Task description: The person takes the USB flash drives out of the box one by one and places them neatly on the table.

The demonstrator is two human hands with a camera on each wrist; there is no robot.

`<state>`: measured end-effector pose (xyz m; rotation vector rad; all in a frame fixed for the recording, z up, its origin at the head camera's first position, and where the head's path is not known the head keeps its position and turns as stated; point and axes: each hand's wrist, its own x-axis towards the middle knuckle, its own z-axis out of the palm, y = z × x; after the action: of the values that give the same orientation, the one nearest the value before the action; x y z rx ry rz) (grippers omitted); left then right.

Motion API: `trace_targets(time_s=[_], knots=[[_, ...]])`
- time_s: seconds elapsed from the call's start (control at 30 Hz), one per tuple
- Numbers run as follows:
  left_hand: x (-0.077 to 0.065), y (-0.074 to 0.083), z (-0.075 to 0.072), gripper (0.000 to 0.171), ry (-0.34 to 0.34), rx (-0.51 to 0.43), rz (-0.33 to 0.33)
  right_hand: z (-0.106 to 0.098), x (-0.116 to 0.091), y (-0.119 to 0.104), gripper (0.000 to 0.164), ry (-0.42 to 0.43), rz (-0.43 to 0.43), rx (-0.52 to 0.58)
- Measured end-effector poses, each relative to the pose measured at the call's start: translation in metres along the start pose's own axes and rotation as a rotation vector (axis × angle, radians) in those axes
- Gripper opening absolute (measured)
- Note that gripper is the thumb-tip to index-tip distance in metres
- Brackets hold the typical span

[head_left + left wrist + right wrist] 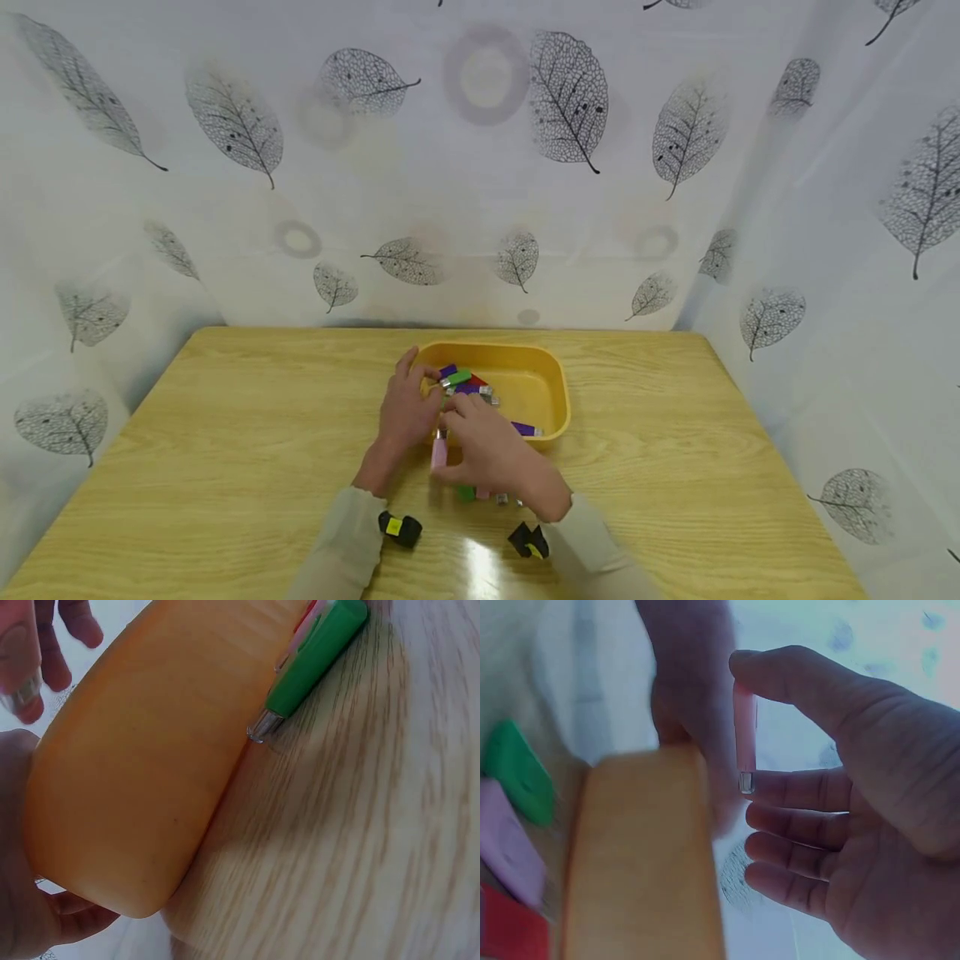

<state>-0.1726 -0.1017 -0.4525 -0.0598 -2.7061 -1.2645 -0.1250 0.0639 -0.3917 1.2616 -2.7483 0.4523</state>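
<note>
A pink USB stick is pinched between the thumb and index finger of my right hand, its metal plug against the index fingertip. That hand is above the near wall of a yellow-orange tray. My left hand holds the tray's left end, with the thumb at the rim and some fingertips below it in the left wrist view. Inside the tray, close to the left fingers, lie a green USB stick and several purple and red ones. Part of this pile is hidden by my hands.
On the table before the tray's near wall lies a row of USB sticks, among them a green one, a lilac-pink one and a red one. Black pieces with yellow patches show beside both sleeves. A leaf-printed curtain surrounds the table.
</note>
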Motion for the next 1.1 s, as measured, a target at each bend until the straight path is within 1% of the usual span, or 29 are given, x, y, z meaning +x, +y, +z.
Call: trace_targets(time_s=[0.13,0.23,0.4,0.47,0.57,0.7,0.8,0.87,1.1], knots=[[0.000,0.000,-0.001,0.023,0.000,0.000,-0.002,0.009,0.003,-0.010,0.043,-0.006,-0.005,-0.127],[0.000,-0.001,-0.001,0.022,0.009,0.016,0.011,0.013,0.004,-0.015,0.044,-0.001,-0.001,-0.224],[0.000,0.000,-0.001,0.020,0.018,0.028,0.022,0.020,0.005,-0.023,0.046,-0.006,-0.017,-0.322],[0.000,0.000,-0.001,0.020,0.018,0.029,0.024,0.024,0.005,-0.027,0.045,-0.034,-0.032,-0.326],[0.000,0.000,-0.001,0.019,0.022,0.030,0.031,0.031,0.004,-0.034,0.036,-0.103,-0.046,-0.316],[0.001,-0.001,0.001,0.019,0.021,0.025,0.026,0.039,0.003,-0.041,0.021,-0.198,-0.002,-0.291],[0.002,0.000,0.001,0.019,0.013,0.021,0.011,0.041,0.003,-0.045,0.019,-0.264,0.054,-0.259],[0.001,0.001,0.001,0.019,0.009,0.022,0.004,0.043,0.002,-0.045,0.018,-0.286,0.076,-0.232],[0.000,0.001,0.000,0.020,0.006,0.025,-0.002,0.045,0.001,-0.041,0.015,-0.359,0.108,-0.147]])
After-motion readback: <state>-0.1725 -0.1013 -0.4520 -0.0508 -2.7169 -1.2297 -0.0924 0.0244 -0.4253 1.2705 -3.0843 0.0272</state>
